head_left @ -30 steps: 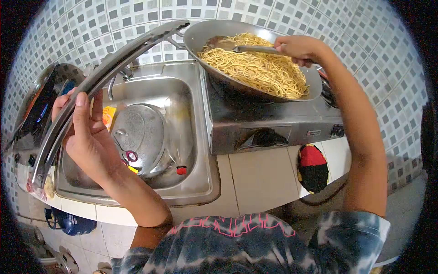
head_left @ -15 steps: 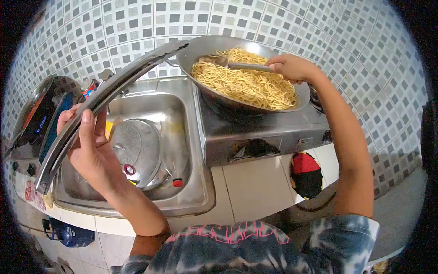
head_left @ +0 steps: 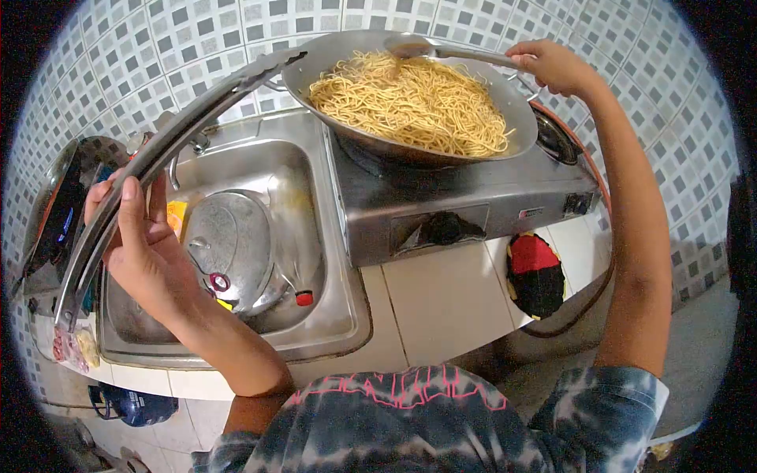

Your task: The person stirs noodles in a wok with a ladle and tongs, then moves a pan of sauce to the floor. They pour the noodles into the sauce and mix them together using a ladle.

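Long metal tongs (head_left: 169, 150) are pinched in my left hand (head_left: 150, 244), raised over the left side of the sink, with their toothed end close to the wok's left handle. My right hand (head_left: 553, 67) grips the handle of a metal ladle (head_left: 477, 55) above the wok's right rear rim. The ladle's bowl is at the back of the wok, just above the noodles, and looks to hold brownish liquid. A large metal wok (head_left: 516, 130) full of yellow noodles (head_left: 418, 110) rests on the stove's left burner.
A steel sink (head_left: 343, 327) holds a round metal lid (head_left: 229, 236) and a clear bottle with a red cap (head_left: 304, 298). The steel stove (head_left: 473, 189) has another burner at right. A red-and-black cloth pad (head_left: 536, 276) lies on the tiled counter.
My right hand has moved up and right, lifting the ladle out of the noodles to the wok's back rim. The left hand still holds the tongs. The view has shifted slightly.
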The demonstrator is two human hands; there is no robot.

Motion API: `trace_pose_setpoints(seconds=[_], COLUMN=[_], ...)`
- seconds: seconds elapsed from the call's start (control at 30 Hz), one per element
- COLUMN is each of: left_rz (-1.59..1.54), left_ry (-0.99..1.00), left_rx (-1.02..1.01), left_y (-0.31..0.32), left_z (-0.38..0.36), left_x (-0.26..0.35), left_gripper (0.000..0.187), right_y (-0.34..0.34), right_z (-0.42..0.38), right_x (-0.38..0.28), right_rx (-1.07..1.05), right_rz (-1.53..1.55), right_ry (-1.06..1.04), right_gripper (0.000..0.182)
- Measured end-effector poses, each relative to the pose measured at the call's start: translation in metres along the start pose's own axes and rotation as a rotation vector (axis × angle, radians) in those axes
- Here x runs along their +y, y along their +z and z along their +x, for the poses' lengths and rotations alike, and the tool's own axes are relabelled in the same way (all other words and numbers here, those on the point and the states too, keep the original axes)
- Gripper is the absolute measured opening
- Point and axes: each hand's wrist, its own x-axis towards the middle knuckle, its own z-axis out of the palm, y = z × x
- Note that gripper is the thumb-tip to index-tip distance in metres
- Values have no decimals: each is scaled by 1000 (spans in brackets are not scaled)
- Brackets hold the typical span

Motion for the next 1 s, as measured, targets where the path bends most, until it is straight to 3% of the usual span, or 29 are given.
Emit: trace_pose_setpoints(seconds=[0.1,0.3,0.57,0.83,1.0], left_rz=[6,-1,14,36,38], left_ry=[-14,-6,-15,-9,4], left_rx=[30,17,28,36,65], left_y=[-1,-1,5,2,2], left_z=[0,1,0,4,4], left_x=[0,-1,-6,-11,-8], left_gripper=[20,21,21,21,20], right_y=[7,8,31,-8,-28], right_z=[15,-2,-27,-74,-77], right_x=[15,2,-40,-58,-47], right_rx=[81,329,271,285,413], right_rz=[-155,-448,-556,-654,-551], right_ry=[-143,-81,-190,-346,-276], right_gripper=[27,23,20,18,20])
